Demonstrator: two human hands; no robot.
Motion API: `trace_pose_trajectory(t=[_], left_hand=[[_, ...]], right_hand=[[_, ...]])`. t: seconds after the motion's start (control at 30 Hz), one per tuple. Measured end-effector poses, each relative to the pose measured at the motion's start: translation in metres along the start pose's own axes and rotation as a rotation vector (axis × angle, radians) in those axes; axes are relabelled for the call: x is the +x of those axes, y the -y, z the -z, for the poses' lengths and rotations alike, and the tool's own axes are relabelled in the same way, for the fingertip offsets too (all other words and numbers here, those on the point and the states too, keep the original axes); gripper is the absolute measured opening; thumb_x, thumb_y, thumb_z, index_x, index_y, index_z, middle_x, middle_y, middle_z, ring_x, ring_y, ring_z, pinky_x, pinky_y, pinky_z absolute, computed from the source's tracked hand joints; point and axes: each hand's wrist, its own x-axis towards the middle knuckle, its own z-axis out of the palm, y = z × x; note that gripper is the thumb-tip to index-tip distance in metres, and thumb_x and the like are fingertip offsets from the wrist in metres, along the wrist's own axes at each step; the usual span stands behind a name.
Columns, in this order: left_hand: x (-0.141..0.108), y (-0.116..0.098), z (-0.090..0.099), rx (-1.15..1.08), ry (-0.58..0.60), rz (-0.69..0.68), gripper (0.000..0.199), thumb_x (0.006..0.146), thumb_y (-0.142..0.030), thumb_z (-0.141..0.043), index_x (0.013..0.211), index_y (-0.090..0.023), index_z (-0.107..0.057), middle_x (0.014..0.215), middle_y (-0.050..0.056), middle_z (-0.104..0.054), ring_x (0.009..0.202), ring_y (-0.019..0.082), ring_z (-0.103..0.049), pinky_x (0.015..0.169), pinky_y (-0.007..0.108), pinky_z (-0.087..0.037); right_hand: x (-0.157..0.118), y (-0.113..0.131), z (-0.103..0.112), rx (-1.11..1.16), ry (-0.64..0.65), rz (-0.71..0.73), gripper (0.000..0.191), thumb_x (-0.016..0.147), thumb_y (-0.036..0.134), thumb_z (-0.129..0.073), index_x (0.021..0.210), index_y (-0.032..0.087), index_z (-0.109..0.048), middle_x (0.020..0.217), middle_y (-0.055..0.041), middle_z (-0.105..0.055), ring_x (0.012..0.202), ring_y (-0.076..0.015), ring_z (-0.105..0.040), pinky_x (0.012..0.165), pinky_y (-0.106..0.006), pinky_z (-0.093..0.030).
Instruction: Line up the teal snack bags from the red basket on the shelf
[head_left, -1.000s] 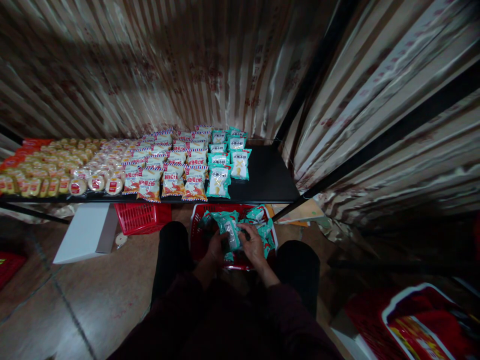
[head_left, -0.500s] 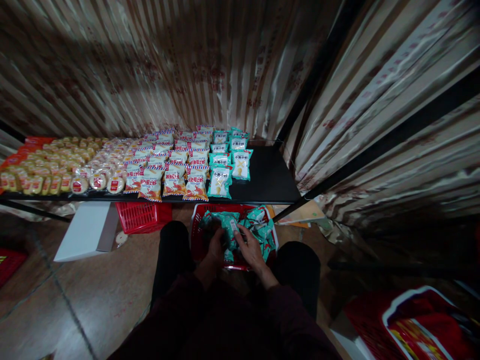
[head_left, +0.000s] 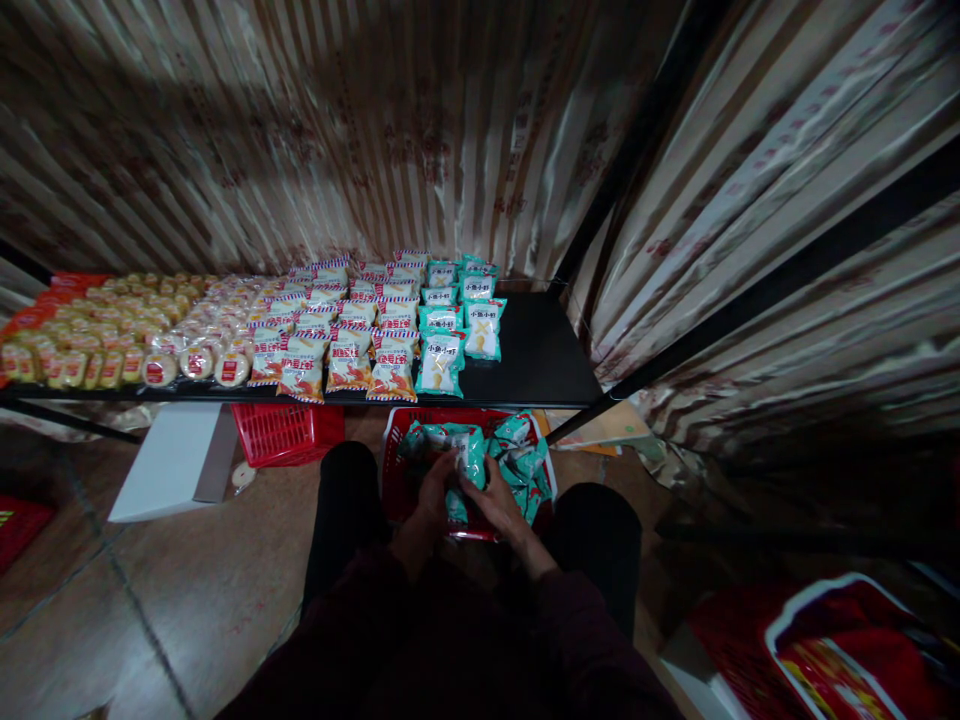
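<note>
Between my knees stands a red basket [head_left: 390, 480] with several teal snack bags [head_left: 519, 455] in it. Over the basket, my left hand [head_left: 435, 490] and my right hand [head_left: 495, 500] are both closed on one teal and white snack bag [head_left: 471, 448], its printed side partly showing. The left fingers grip its left side, the right thumb and fingers its lower right. On the black shelf [head_left: 536, 345] above, more teal snack bags [head_left: 441, 365] stand in two columns, beside several white and orange snack bags [head_left: 347, 358].
Further left on the shelf lie round wrapped cakes [head_left: 196, 362] and yellow wrapped cakes [head_left: 71, 370]. Underneath are a white box [head_left: 176, 460] and another red basket [head_left: 285, 435]. A black shelf post [head_left: 622, 390] slants at the right. A red bag [head_left: 840, 650] sits lower right.
The teal bag in my hands has been turned so that its printed front shows more. Both hands have shifted slightly and closed nearer together around it.
</note>
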Motion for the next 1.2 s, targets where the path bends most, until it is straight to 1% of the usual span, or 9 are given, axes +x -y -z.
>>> trace_pose_trajectory(t=[0.23, 0.37, 0.47, 0.57, 0.67, 0.87, 1.03, 1.13, 1.2], left_hand=[[0.004, 0.003, 0.004, 0.003, 0.023, -0.077, 0.048, 0.050, -0.024, -0.080, 0.096, -0.017, -0.071, 0.099, 0.006, -0.071, 0.100, 0.024, -0.064, 0.091, 0.036, -0.048], [0.002, 0.002, -0.002, 0.104, 0.006, -0.138, 0.051, 0.049, -0.019, -0.080, 0.099, -0.019, -0.069, 0.105, 0.006, -0.069, 0.102, 0.024, -0.062, 0.091, 0.035, -0.048], [-0.003, 0.001, -0.009, 0.159, 0.066, -0.180, 0.057, 0.053, -0.017, -0.078, 0.108, -0.019, -0.066, 0.110, 0.006, -0.068, 0.107, 0.025, -0.060, 0.093, 0.036, -0.047], [-0.009, 0.001, -0.017, 0.235, 0.108, -0.257, 0.059, 0.058, -0.015, -0.073, 0.115, -0.020, -0.063, 0.120, 0.007, -0.064, 0.114, 0.027, -0.056, 0.096, 0.037, -0.046], [-0.010, 0.002, -0.021, 0.356, 0.077, -0.372, 0.056, 0.061, -0.013, -0.069, 0.116, -0.020, -0.063, 0.127, 0.007, -0.059, 0.120, 0.027, -0.052, 0.101, 0.038, -0.043], [-0.005, 0.005, -0.025, 0.623, 0.045, -0.587, 0.058, 0.067, -0.012, -0.060, 0.125, -0.018, -0.056, 0.129, 0.010, -0.058, 0.120, 0.024, -0.052, 0.104, 0.041, -0.040], [-0.005, 0.001, -0.033, 0.770, -0.032, -0.682, 0.056, 0.070, -0.013, -0.060, 0.125, -0.014, -0.053, 0.125, 0.014, -0.059, 0.113, 0.024, -0.056, 0.101, 0.043, -0.043], [-0.007, -0.005, -0.043, 0.816, -0.014, -0.736, 0.053, 0.071, -0.012, -0.059, 0.123, -0.015, -0.053, 0.125, 0.014, -0.059, 0.115, 0.024, -0.056, 0.102, 0.043, -0.042], [-0.008, -0.010, -0.050, 0.835, 0.003, -0.758, 0.052, 0.072, -0.012, -0.058, 0.123, -0.016, -0.052, 0.127, 0.012, -0.058, 0.117, 0.023, -0.055, 0.102, 0.042, -0.043]], right_hand=[[0.001, 0.003, 0.009, 0.151, -0.021, -0.051, 0.058, 0.062, 0.037, -0.069, 0.118, 0.023, -0.061, 0.103, -0.0046, -0.071, 0.094, -0.0274, -0.065, 0.086, -0.040, -0.050], [-0.004, 0.007, 0.013, 0.299, -0.018, -0.142, 0.056, 0.062, 0.036, -0.068, 0.117, 0.025, -0.062, 0.100, -0.0036, -0.072, 0.092, -0.0274, -0.066, 0.081, -0.038, -0.052], [-0.005, 0.007, 0.015, 0.391, -0.005, -0.164, 0.058, 0.063, 0.037, -0.068, 0.119, 0.023, -0.061, 0.101, -0.0050, -0.073, 0.093, -0.0276, -0.067, 0.079, -0.039, -0.053], [-0.005, 0.008, 0.017, 0.418, -0.004, -0.147, 0.059, 0.064, 0.038, -0.069, 0.119, 0.022, -0.060, 0.106, -0.0060, -0.072, 0.098, -0.0275, -0.065, 0.083, -0.039, -0.053], [-0.005, 0.011, 0.021, 0.417, -0.024, -0.139, 0.060, 0.063, 0.040, -0.071, 0.119, 0.022, -0.061, 0.109, -0.0064, -0.071, 0.100, -0.0272, -0.065, 0.087, -0.039, -0.051], [-0.006, 0.020, 0.028, 0.474, 0.022, -0.091, 0.064, 0.062, 0.043, -0.076, 0.120, 0.023, -0.059, 0.109, -0.0060, -0.071, 0.098, -0.0266, -0.066, 0.087, -0.039, -0.052], [-0.002, 0.022, 0.035, 0.499, 0.034, -0.060, 0.064, 0.063, 0.043, -0.076, 0.122, 0.026, -0.058, 0.114, -0.0040, -0.069, 0.104, -0.0264, -0.064, 0.093, -0.042, -0.050], [0.003, 0.024, 0.040, 0.438, -0.020, -0.025, 0.062, 0.064, 0.043, -0.076, 0.121, 0.025, -0.059, 0.115, -0.0044, -0.069, 0.110, -0.0270, -0.061, 0.096, -0.042, -0.048], [0.007, 0.028, 0.044, 0.422, -0.011, -0.003, 0.061, 0.067, 0.044, -0.074, 0.123, 0.025, -0.058, 0.115, -0.0045, -0.069, 0.111, -0.0267, -0.060, 0.095, -0.042, -0.048]])
